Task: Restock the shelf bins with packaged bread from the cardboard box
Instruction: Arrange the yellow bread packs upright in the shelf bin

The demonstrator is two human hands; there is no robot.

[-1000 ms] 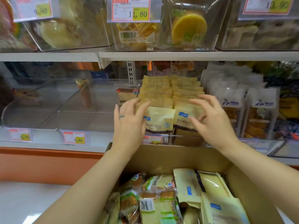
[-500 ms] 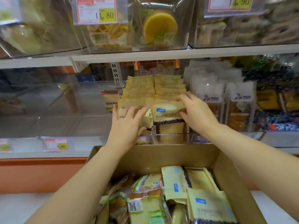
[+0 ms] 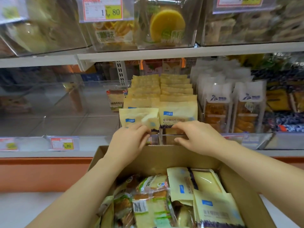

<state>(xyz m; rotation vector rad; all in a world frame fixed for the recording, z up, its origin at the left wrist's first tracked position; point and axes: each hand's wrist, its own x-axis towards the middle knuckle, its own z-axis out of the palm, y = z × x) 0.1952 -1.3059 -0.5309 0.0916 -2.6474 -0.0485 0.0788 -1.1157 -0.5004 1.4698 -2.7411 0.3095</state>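
Cream bread packets [image 3: 178, 112] with blue labels stand upright in two front-to-back rows filling the clear shelf bin [image 3: 171, 140], the front-left packet [image 3: 131, 119] creased at its right corner, while further packets [image 3: 215, 209] lie flat in the open cardboard box [image 3: 164, 156] below.

The bread packs [image 3: 178, 112] before me are pale yellow with a small blue label and a dark purple band. My cardboard box [image 3: 158, 155] is plain brown. The price tag [image 3: 62, 143] is white, red-edged, with a yellow patch. The shelf [image 3: 164, 52] is white.
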